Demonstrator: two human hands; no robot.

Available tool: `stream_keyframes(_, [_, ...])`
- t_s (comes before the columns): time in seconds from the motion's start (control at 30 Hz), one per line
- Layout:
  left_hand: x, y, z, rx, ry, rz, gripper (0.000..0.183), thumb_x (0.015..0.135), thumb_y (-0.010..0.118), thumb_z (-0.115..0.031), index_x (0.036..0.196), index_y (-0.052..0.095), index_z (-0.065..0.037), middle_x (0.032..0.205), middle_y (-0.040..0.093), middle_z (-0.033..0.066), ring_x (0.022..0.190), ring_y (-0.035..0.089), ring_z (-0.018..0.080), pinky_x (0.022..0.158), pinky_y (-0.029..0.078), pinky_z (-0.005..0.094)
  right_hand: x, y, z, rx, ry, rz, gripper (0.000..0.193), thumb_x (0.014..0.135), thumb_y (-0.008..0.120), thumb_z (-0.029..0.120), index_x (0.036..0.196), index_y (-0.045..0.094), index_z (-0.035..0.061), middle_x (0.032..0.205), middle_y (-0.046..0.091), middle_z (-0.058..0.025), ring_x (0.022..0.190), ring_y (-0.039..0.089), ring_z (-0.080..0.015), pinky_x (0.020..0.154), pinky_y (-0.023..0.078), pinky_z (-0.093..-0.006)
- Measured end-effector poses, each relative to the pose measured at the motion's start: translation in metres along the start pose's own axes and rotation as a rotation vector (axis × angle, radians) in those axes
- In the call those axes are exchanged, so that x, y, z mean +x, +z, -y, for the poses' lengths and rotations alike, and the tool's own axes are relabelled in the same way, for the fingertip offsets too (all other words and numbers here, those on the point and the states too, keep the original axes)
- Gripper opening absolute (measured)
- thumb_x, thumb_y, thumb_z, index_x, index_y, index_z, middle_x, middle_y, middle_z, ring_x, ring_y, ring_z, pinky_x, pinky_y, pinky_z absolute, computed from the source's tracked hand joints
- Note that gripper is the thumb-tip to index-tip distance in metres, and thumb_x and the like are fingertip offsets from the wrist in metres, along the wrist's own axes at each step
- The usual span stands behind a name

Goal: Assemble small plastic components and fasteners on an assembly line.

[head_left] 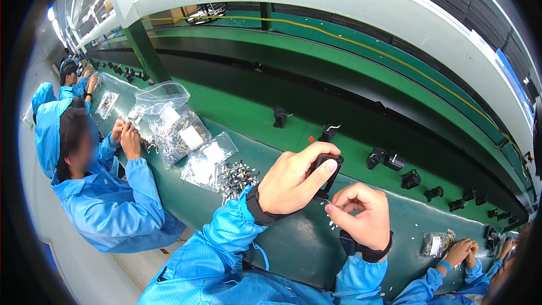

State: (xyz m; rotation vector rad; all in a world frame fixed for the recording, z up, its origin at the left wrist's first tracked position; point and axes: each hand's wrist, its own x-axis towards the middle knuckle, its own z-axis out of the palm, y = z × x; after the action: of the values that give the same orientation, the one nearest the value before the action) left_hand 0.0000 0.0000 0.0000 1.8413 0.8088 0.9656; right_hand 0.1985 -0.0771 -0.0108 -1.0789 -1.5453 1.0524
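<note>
At the far left, a co-worker in a blue hooded coat [107,186] has both hands together over small things. To the right of this person, a big clear bag [175,130], full of small parts, lies on the green table [305,237]. A flatter clear bag [210,155] lies just beside it, and then comes a loose pile of small dark and pale parts [240,176].

In the middle, above the table near its far edge, is the black part [329,176]. It looks like a stiff, rather light housing, perhaps of plastic; its smooth face may slip a little. I think it is best to take it by the long sides and leave the lower end free, because anything thin there could be fragile. The left hand [294,179] is closed around it: the thumb presses the near face and the fingers go behind.

Close on the right, the right hand [361,214] is narrow, with curled fingers, and its thumb and forefinger tips almost meet near the part's lower end. I cannot tell if something tiny is between them.

Farther right, more black housings [410,179] stand apart on the green strip [350,138].
</note>
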Motion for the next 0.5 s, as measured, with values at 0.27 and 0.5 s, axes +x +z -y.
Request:
stream_keyframes(0.27, [0.000,-0.002,0.000,0.133,0.066,0.132,0.033,0.105,0.057,-0.024,0.128,0.061,0.000,0.091,0.073,0.0185,0.082,0.075,0.0321,0.070,0.057,0.0376,0.003,0.004,0.002,-0.005,0.169,0.065,0.016,0.084,0.084,0.004,0.087,0.069,-0.0010,0.075,0.074,-0.0059,0.070,0.073,-0.0100,0.061,0.056,-0.0238])
stream_keyframes(0.5, [0.003,-0.008,-0.002,0.118,-0.028,0.278,0.033,0.105,0.058,-0.025,0.126,0.063,0.000,0.092,0.074,0.0187,0.082,0.075,0.0317,0.071,0.057,0.0377,0.008,0.001,-0.005,-0.152,0.055,0.103,0.023,0.077,0.090,0.007,0.091,0.074,-0.0015,0.074,0.074,-0.0051,0.063,0.069,-0.0072,0.058,0.053,-0.0246])
